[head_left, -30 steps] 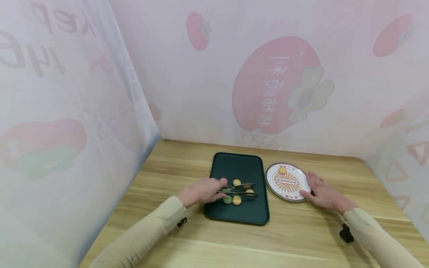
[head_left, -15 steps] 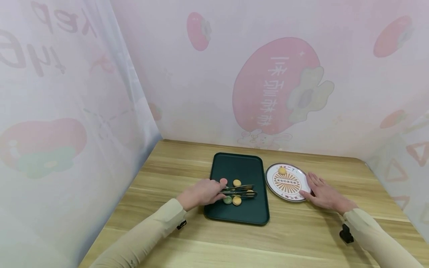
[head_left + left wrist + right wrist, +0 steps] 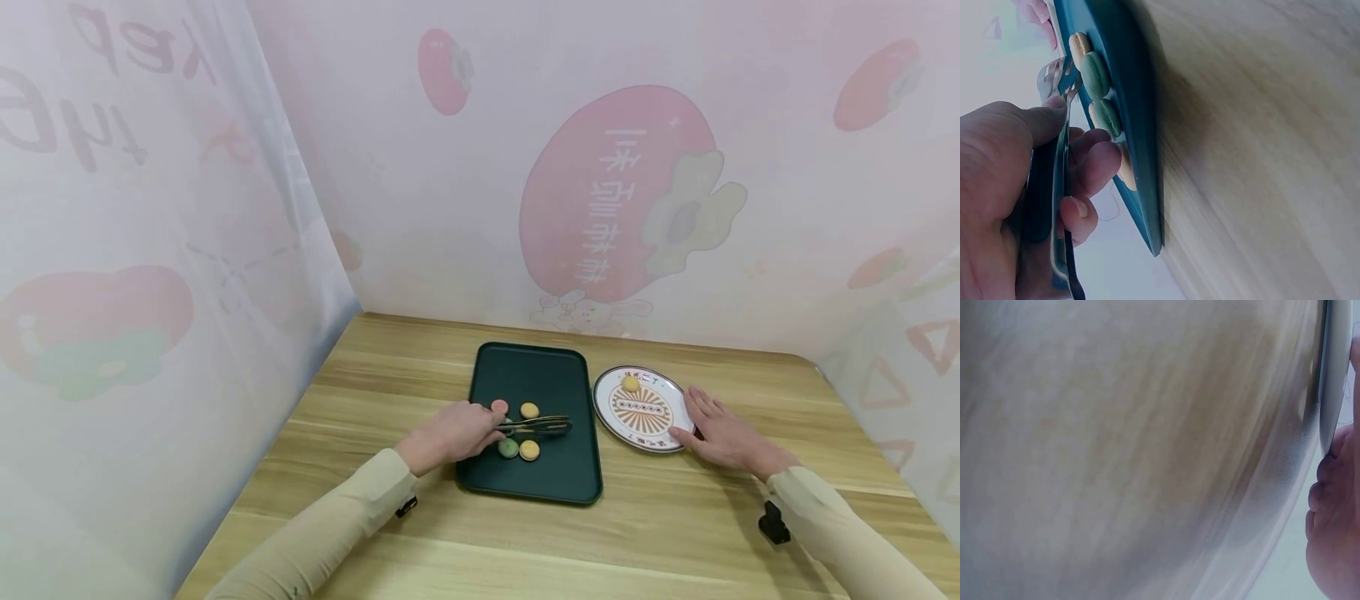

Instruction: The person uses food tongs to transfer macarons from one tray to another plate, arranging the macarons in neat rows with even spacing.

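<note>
Presently grips tongs [image 3: 557,428] in left hand [image 3: 452,435], with thumb and fingers curled round the handles, and aims the tips toward 3 o'clock over the tray [image 3: 532,371]. Cannot tell of anything caught between the tips. On the tray, taking the far edge as 12, shows a pink macaron [image 3: 499,406] at 10 o'clock by the left fingers, a yellow macaron [image 3: 529,410] near the centre, toward 12, and, side by side, a green macaron [image 3: 508,449] at 7 and another yellow macaron [image 3: 529,451] at 6. In the left-wrist view, shows a second green macaron [image 3: 1107,117] next to the first. Has the plate [image 3: 637,440] on the table [image 3: 465,550] just beside the tray, at 3 o'clock, with a third yellow macaron [image 3: 631,384] at its 11. Rests right hand [image 3: 722,436] against the plate's rim around 3 to 4 o'clock, with fingers outstretched.
</note>
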A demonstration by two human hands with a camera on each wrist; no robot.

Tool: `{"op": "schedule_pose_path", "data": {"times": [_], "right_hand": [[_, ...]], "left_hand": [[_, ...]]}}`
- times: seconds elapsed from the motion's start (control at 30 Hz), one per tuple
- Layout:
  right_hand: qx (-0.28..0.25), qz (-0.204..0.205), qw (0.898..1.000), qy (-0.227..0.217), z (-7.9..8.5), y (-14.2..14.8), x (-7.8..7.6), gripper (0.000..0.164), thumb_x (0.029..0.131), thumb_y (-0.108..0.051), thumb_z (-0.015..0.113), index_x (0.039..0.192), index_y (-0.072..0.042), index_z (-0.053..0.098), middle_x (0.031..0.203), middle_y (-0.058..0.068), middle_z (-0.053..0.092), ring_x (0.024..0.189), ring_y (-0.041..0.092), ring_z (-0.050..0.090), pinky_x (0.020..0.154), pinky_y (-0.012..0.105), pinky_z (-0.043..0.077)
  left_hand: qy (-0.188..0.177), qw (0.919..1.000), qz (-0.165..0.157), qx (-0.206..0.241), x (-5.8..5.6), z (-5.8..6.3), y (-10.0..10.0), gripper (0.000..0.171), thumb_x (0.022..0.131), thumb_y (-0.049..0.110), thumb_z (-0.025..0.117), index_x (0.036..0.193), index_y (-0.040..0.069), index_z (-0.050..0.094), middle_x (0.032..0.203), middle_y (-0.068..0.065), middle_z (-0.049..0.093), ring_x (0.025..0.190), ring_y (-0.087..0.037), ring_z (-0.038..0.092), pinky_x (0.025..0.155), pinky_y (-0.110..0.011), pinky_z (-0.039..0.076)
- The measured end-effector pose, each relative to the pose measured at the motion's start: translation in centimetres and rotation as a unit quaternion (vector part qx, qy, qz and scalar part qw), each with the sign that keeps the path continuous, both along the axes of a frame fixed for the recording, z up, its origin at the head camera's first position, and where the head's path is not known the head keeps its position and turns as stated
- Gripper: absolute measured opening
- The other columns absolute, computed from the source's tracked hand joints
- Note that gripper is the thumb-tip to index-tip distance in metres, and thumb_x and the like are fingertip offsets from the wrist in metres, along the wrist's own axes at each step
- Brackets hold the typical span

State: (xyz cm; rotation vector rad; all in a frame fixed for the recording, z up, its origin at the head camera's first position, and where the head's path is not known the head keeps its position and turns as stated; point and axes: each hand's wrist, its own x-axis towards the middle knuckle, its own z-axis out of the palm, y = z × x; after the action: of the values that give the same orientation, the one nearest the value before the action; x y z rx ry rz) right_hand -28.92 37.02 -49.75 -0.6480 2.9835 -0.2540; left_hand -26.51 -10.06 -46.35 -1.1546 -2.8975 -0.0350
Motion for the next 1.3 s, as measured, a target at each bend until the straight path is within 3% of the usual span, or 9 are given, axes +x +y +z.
{"op": "schedule_pose_path", "data": {"times": [0.3, 0.43, 0.63, 0.83, 1.17, 1.3], "right_hand": [[0.003, 0.001, 1.000, -0.002, 0.0, 0.0, -0.1, 0.090, 0.099, -0.053, 0.048, 0.148, 0.016, 0.020, 0.156, 0.036, 0.015, 0.145, 0.052, 0.018, 0.114, 0.062, 0.019], [-0.001, 0.002, 1.000, -0.006, 0.1, -0.1, -0.1, 0.089, 0.098, -0.053, 0.048, 0.148, 0.016, 0.020, 0.156, 0.036, 0.015, 0.145, 0.052, 0.018, 0.113, 0.063, 0.020], [-0.004, -0.002, 1.000, -0.001, -0.1, 0.1, -0.2, 0.090, 0.098, -0.053, 0.049, 0.149, 0.015, 0.020, 0.157, 0.035, 0.015, 0.145, 0.051, 0.017, 0.114, 0.062, 0.020], [-0.007, -0.002, 1.000, -0.003, -0.2, 0.1, -0.1, 0.089, 0.098, -0.053, 0.049, 0.149, 0.014, 0.019, 0.158, 0.034, 0.014, 0.146, 0.051, 0.017, 0.113, 0.063, 0.020], [-0.003, -0.002, 1.000, 0.000, -0.1, 0.3, 0.0, 0.089, 0.098, -0.053, 0.048, 0.149, 0.015, 0.019, 0.157, 0.035, 0.014, 0.145, 0.052, 0.017, 0.113, 0.063, 0.020], [-0.007, -0.004, 1.000, -0.005, -0.2, 0.5, 0.1, 0.091, 0.098, -0.054, 0.049, 0.149, 0.015, 0.018, 0.157, 0.035, 0.013, 0.145, 0.052, 0.016, 0.113, 0.063, 0.019]], "left_hand": [[-0.003, 0.9998, 0.006, 0.017, -0.6, 0.0, 0.4, 0.025, 0.101, 0.034, 0.054, 0.085, 0.016, 0.050, 0.060, 0.006, 0.046, 0.048, -0.006, 0.045, 0.046, -0.019, 0.036], [-0.009, 0.9999, 0.001, 0.013, -1.1, 0.4, 1.0, 0.023, 0.101, 0.034, 0.054, 0.087, 0.016, 0.057, 0.065, 0.006, 0.050, 0.053, -0.007, 0.046, 0.049, -0.020, 0.038], [0.027, 0.9995, -0.018, -0.001, -1.9, 1.3, 2.2, 0.023, 0.103, 0.035, 0.051, 0.095, 0.017, 0.064, 0.073, 0.006, 0.063, 0.059, -0.006, 0.051, 0.055, -0.021, 0.043], [0.019, 0.9996, -0.018, 0.007, -2.4, 2.1, 3.5, 0.025, 0.103, 0.035, 0.050, 0.091, 0.018, 0.064, 0.069, 0.008, 0.059, 0.057, -0.007, 0.050, 0.053, -0.021, 0.041], [0.032, 0.9992, -0.025, -0.006, -3.5, 2.5, 5.9, 0.025, 0.104, 0.036, 0.048, 0.095, 0.018, 0.063, 0.075, 0.005, 0.064, 0.065, -0.008, 0.060, 0.060, -0.023, 0.050], [0.028, 0.9992, -0.027, -0.005, -4.0, 2.1, 6.8, 0.025, 0.104, 0.036, 0.048, 0.096, 0.018, 0.063, 0.073, 0.006, 0.062, 0.062, -0.007, 0.056, 0.057, -0.021, 0.047]]}}
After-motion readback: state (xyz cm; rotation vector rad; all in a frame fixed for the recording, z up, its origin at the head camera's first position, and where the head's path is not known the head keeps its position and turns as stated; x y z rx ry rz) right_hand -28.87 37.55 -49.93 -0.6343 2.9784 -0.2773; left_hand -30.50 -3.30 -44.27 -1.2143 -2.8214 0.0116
